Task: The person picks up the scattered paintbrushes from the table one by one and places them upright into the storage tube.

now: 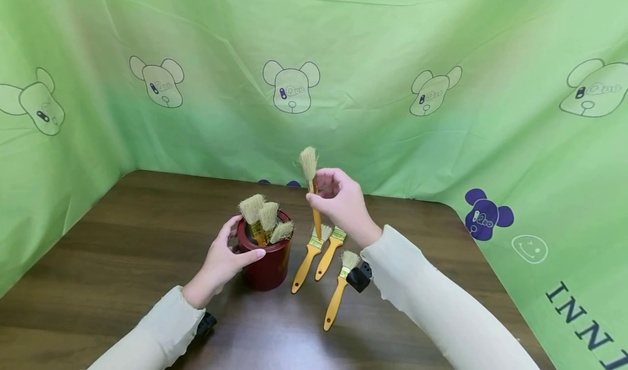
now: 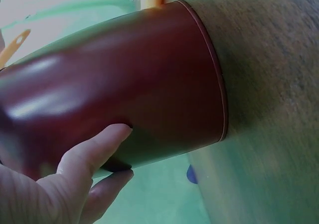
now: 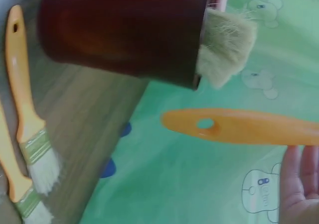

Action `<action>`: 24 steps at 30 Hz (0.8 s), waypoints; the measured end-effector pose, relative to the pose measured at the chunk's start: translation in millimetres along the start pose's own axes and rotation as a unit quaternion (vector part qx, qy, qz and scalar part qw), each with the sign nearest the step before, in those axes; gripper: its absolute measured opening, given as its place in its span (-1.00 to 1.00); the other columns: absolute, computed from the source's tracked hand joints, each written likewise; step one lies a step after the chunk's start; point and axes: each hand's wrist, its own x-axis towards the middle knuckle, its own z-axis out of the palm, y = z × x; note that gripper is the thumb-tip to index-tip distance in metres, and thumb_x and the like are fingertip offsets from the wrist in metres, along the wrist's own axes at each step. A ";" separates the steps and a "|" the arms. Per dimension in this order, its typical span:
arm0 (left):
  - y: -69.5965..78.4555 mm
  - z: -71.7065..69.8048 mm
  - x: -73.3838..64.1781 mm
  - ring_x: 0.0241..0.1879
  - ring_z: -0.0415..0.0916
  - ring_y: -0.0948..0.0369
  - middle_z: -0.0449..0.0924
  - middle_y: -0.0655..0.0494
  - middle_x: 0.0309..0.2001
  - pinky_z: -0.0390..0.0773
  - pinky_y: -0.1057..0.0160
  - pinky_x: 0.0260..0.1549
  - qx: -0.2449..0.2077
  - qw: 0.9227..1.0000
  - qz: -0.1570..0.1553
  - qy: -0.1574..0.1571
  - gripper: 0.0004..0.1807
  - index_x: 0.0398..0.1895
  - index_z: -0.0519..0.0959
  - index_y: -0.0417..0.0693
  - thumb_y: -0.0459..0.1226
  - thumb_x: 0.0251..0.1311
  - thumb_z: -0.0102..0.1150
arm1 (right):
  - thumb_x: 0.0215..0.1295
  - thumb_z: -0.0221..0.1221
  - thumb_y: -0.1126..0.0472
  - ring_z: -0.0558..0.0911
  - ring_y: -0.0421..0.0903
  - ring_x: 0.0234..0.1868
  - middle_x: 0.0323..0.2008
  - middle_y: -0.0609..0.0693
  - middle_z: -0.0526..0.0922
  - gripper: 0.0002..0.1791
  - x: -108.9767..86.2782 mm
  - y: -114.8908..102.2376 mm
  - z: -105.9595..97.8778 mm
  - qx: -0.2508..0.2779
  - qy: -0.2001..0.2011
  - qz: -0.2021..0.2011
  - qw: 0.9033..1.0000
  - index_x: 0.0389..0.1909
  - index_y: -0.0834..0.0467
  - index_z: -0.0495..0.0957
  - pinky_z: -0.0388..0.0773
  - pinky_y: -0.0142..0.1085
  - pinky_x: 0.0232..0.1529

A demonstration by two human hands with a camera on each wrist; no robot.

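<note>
Fingers and thumb of the right hand (image 1: pixel 343 196) are closed in a pinch on a raised paintbrush (image 1: pixel 317 220), which stands nearly upright, bristles at the top and handle end down, to the right of the dark red pot (image 1: pixel 266 272) and apart from it. The left hand (image 1: pixel 223 258) is spread wide and curved round the pot's left side, with the thumb along the near side of its rim.

The pot stands upright and holds brushes with their bristles up; three heads (image 1: pixel 252 208) show, the rightmost leaning toward the rim's right side.

Right of the pot, three loose brushes (image 1: pixel 337 293) lie on the wooden table (image 1: pixel 98 266), bristles toward the far side; two are close together and the third is nearer and farther right.

A green cloth (image 1: pixel 221 135) borders the table's left, far and right edges. Wood surface stretches left from the pot to the cloth.
</note>
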 end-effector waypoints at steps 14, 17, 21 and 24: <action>-0.5 -1.3 1.2 0.15 0.35 -0.15 0.27 -0.23 0.21 0.52 0.09 -0.19 0.005 1.000 -0.003 0.009 -0.04 0.44 0.08 -0.11 -0.35 -0.02 0.42 | 0.02 0.22 0.54 0.52 -0.27 -0.33 -0.35 -0.14 0.53 -0.67 12.0 4.8 18.5 0.163 0.197 -0.074 0.964 -0.14 0.32 0.47 0.48 -0.48 -0.28; -1.0 -1.1 -0.1 0.13 0.35 -0.16 0.28 -0.25 0.20 0.50 0.04 -0.11 0.007 1.000 0.004 0.011 -0.04 0.43 0.08 -0.13 -0.34 -0.02 0.42 | 0.02 0.22 0.54 0.53 -0.28 -0.32 -0.35 -0.15 0.54 -0.65 11.7 6.6 25.4 0.174 0.181 -0.056 0.966 -0.12 0.35 0.47 0.48 -0.45 -0.20; -2.3 0.0 0.0 0.12 0.36 -0.15 0.28 -0.26 0.20 0.50 0.06 -0.12 0.005 1.000 0.008 0.007 -0.04 0.43 0.08 -0.15 -0.34 -0.03 0.42 | 0.03 0.21 0.53 0.56 -0.30 -0.30 -0.35 -0.17 0.55 -0.63 8.1 6.8 33.3 0.176 0.152 -0.053 0.971 -0.08 0.39 0.46 0.46 -0.43 -0.19; -2.8 0.4 1.7 0.12 0.36 -0.13 0.29 -0.24 0.20 0.50 0.11 -0.16 0.007 1.000 0.007 0.009 -0.05 0.43 0.10 -0.14 -0.34 -0.03 0.42 | 0.05 0.21 0.51 0.56 -0.30 -0.28 -0.33 -0.17 0.55 -0.62 5.7 6.9 37.2 0.175 0.133 -0.057 0.974 -0.05 0.41 0.45 0.46 -0.45 -0.22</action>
